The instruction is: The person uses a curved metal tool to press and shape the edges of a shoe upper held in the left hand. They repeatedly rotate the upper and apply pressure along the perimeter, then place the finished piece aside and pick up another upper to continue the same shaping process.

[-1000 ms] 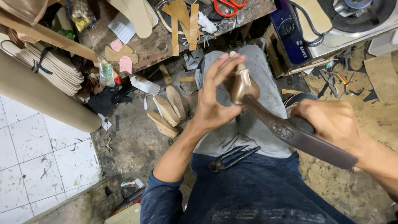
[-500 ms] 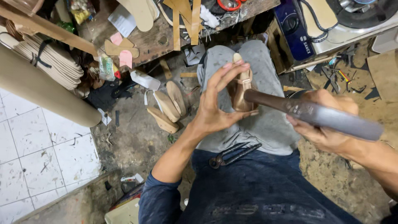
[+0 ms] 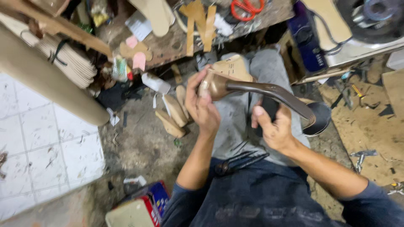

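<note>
- The left hand [image 3: 204, 107] wraps its fingers around the toe end of a bronze-coloured shoe upper [image 3: 219, 84]; the grip is closed on it.
- The shoe upper sits above the person's knee [image 3: 261, 67], in front of the workbench [image 3: 168, 46], with its pale sole [image 3: 231, 67] facing up.
- The right hand [image 3: 273, 126] closes around the dark handle of a long metal tool [image 3: 286, 98], fingers pressed together on it.
- The curved bar of the long metal tool runs from the right hand to the shoe upper and touches it.
- A pair of pliers [image 3: 240, 162] lies on the lap.
- Pale cut soles [image 3: 174, 113] lie on the dirt floor, just left of the left hand.
- Orange scissors [image 3: 247, 7] rest on the workbench.
</note>
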{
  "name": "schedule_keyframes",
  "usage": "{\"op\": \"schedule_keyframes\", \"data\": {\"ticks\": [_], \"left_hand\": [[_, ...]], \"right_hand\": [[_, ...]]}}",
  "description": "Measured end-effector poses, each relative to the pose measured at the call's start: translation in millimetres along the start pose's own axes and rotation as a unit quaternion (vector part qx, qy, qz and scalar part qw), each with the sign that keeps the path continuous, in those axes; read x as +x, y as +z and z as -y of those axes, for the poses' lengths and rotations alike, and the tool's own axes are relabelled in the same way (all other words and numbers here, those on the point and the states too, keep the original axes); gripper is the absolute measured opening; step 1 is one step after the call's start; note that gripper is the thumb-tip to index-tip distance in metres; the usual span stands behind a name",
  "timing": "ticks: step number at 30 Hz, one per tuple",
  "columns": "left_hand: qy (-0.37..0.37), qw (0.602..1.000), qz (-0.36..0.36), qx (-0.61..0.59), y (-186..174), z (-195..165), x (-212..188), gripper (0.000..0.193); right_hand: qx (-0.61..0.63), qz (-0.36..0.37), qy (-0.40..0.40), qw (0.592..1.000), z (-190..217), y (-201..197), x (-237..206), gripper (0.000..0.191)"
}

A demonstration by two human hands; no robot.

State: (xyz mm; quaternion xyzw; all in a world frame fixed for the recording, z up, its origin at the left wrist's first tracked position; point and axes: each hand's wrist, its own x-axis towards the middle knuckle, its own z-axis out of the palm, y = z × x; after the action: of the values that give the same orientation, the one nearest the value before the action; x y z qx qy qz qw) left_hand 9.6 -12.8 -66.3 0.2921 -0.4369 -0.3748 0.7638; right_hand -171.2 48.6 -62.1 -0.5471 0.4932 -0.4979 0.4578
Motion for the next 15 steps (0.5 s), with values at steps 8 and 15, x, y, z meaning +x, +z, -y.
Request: {"op": "schedule_keyframes", "data": {"ticks": [8,15], "left_hand": [[-0.157,0.932,-0.137,-0.297,-62.0,64.7,34.3,0.028],[-0.132,0.958,-0.086,-0.241,-69.1,70.4,29.2,0.027]], "right_hand": [[0.112,0.004,-0.207,0.972,8.9,-106.4,-1.4,0.035],[0.327,-0.049,-0.107,0.938,-28.6,-0.7,-12.5,0.047]]}}
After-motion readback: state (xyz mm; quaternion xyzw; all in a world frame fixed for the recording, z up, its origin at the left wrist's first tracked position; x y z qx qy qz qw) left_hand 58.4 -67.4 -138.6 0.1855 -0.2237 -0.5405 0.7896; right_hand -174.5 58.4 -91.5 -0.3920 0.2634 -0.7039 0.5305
